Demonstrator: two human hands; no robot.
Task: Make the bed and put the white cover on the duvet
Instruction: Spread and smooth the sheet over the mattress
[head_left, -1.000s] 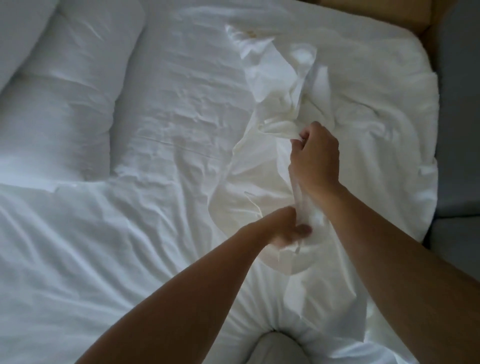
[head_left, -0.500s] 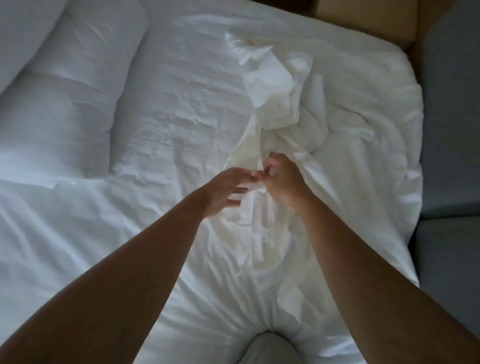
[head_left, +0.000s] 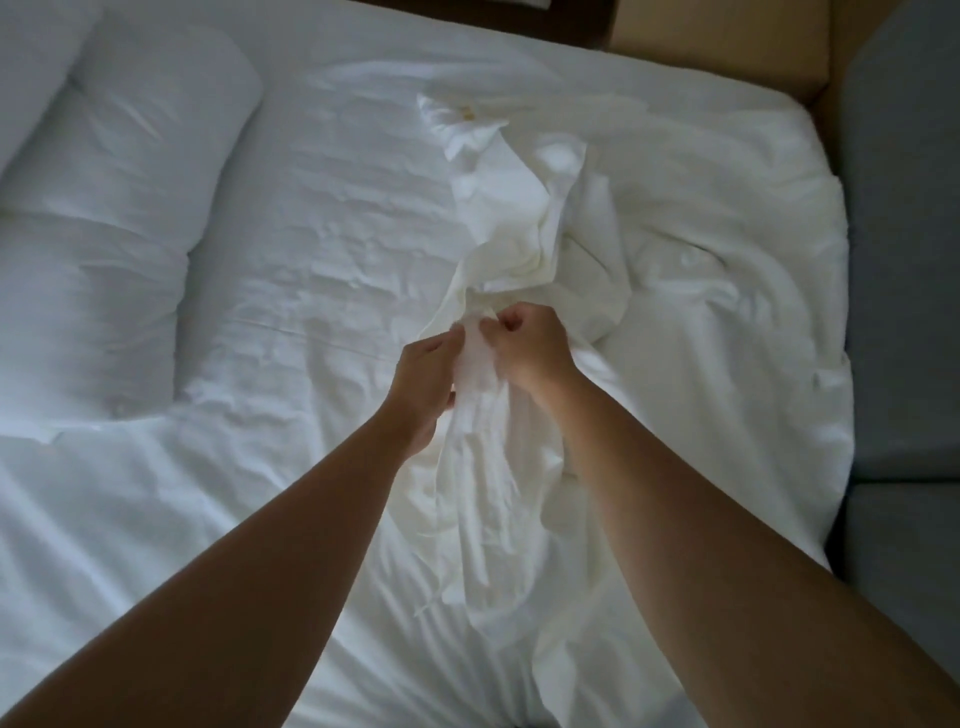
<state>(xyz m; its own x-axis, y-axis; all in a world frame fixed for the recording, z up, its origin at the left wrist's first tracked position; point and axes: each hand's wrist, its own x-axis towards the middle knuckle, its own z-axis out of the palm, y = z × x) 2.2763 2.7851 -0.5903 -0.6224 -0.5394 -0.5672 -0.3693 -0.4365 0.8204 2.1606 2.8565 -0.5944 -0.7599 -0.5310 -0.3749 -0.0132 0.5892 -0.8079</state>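
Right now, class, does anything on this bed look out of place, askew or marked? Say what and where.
The white cover is not spread flat: it lies bunched in a twisted ridge across the bed, pinched by the left hand and right hand. A small yellowish mark shows near its far corner.

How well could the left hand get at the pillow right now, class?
Probably yes, once it lets go: the left hand grips the white cover, and only open bedding lies between it and the pillow.
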